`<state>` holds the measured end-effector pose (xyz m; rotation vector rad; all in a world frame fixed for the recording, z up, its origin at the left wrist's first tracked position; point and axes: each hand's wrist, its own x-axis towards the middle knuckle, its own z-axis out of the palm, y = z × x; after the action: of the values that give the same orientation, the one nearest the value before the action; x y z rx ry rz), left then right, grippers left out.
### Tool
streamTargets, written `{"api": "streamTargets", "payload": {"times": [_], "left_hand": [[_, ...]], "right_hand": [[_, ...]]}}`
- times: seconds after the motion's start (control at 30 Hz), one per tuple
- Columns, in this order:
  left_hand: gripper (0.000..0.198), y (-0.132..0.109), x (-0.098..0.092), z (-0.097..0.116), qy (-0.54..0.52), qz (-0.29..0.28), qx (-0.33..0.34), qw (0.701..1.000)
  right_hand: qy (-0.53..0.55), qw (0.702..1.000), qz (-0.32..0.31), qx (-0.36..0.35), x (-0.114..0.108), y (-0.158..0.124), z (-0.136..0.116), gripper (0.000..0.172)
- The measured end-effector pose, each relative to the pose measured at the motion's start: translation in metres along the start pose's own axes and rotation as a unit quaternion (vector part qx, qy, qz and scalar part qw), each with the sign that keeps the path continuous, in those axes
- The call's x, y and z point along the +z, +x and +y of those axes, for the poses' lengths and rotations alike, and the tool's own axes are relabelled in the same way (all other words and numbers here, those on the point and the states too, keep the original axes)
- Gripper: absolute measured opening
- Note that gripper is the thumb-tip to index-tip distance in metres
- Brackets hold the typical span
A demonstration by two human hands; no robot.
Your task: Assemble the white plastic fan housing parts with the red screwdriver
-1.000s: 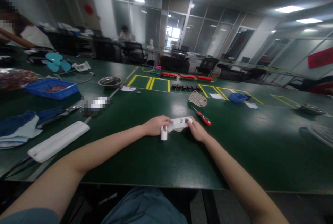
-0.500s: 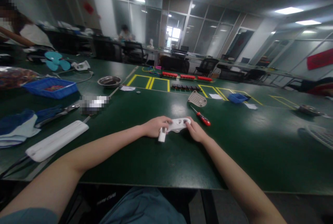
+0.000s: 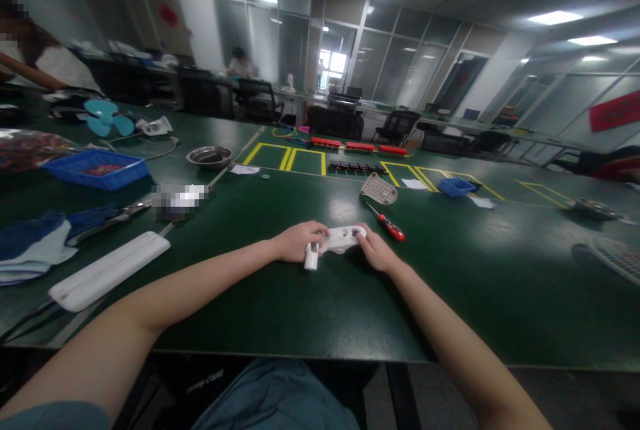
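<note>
Between my two hands is a white plastic part (image 3: 338,241) with round openings along its top, just above the green table (image 3: 300,317). My left hand (image 3: 299,241) grips its left end, fingers closed over the edge. A short white block-like piece (image 3: 311,258) juts toward me below those fingers; whether it joins the part I cannot tell. The right end is pinched by my right hand (image 3: 375,249), thumb near a dark opening. Just beyond my right hand lies a red-handled screwdriver (image 3: 391,227), and behind it a beige perforated plate (image 3: 379,190).
Leftward are a white power strip (image 3: 113,270), blue gloves (image 3: 37,243), a blue tray (image 3: 100,170), a metal bowl (image 3: 210,157) and a teal fan blade (image 3: 109,118). Red strips (image 3: 360,147) lie far ahead. A wire fan guard (image 3: 617,260) rests at right. A person sits far left.
Hardly anything differs. The small white piece under my left hand has shifted very slightly; both hands keep their hold on the white part.
</note>
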<state>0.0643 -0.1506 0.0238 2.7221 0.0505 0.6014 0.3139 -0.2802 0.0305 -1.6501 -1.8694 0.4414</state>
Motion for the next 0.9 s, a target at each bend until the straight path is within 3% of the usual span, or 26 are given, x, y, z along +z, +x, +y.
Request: {"api": "streamTargets", "payload": {"times": [0.9], "left_hand": [[0.012, -0.0004, 0.0004, 0.0002, 0.008, -0.003, -0.012, 1.000]], "right_hand": [[0.004, 1.000, 0.000, -0.001, -0.0005, -0.0001, 0.0008, 0.040]]}}
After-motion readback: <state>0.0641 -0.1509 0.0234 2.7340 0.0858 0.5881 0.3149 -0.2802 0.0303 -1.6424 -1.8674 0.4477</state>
